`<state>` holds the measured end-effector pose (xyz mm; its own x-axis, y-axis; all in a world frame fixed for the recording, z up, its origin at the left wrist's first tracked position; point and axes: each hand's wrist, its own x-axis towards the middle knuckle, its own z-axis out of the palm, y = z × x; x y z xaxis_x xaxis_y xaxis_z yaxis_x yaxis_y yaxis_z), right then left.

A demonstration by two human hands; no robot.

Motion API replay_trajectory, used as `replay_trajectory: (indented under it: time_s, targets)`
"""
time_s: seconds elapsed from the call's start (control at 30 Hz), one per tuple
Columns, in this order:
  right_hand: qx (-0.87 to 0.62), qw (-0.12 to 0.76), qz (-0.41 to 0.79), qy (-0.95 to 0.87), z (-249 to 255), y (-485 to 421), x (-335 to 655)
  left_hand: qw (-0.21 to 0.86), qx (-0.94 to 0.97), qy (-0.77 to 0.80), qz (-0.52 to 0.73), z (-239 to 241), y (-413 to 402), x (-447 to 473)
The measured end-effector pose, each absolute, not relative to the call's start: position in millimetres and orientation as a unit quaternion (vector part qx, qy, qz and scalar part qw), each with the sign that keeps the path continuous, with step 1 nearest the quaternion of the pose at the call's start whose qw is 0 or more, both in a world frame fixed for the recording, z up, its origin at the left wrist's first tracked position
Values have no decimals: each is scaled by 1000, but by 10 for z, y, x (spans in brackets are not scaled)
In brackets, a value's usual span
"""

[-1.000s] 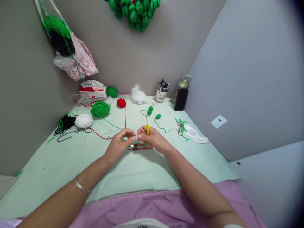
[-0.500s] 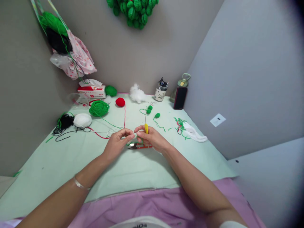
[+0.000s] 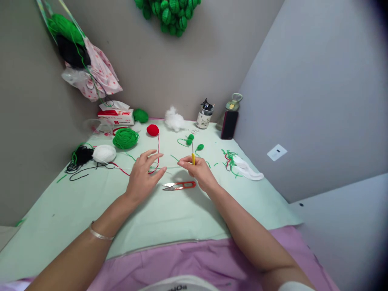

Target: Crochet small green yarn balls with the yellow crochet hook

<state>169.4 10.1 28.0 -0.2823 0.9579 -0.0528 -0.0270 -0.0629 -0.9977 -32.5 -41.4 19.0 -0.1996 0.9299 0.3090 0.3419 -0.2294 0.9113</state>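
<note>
The table (image 3: 182, 218) carries thread snips (image 3: 188, 185). Left of and beyond the snips: white yarn ball (image 3: 104, 153), green skein (image 3: 125, 138), red yarn ball (image 3: 152, 130). Straight beyond the snips: white stuffing (image 3: 174, 120). Right of and beyond the snips: labelled jar (image 3: 204, 120), yarn scraps (image 3: 230, 155).

Yellow-handled crochet hook (image 3: 193, 158), thin shaft uppermost, near upright in right fingers (image 3: 185, 163); green yarn strand (image 3: 174, 157) at their tips.

Tablecloth (image 3: 169, 220): softly lit, faint shadow beneath the right hand (image 3: 200, 170)
Left wall (image 3: 27, 129): dim at 9 o'clock
Right wall (image 3: 318, 101): paler, blackened edge at 2 o'clock
</note>
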Motion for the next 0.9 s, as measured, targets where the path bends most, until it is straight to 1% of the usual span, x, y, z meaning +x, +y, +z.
replay_trajectory:
  time_s: [0.1, 0.17, 0.23, 0.37, 0.47, 0.7, 0.9]
  targets:
    - [-440, 459, 562, -529, 277, 119, 1704, 267, 563, 562, 543, 197, -460, -316]
    - [-437, 466, 561, -525, 280, 117, 1702, 301, 552, 557, 542, 188, -486, -296]
    - [-431, 458, 572, -526, 276, 107, 1688, 378, 550, 538, 515, 177, -508, -251]
    - [-416, 437, 595, -531, 244, 70, 1641, 569, 536, 465, 415, 177, -553, -111]
    - [-403, 429, 601, -541, 243, 33, 1614, 652, 491, 422, 394, 187, -582, -35]
    - [-351, 401, 621, -575, 349, -46, 1595, 704, 361, 375, 483, 118, -526, -33]
    - [-316, 354, 661, -581, 368, -78, 1590, 679, 294, 378, 556, 102, -452, -92]
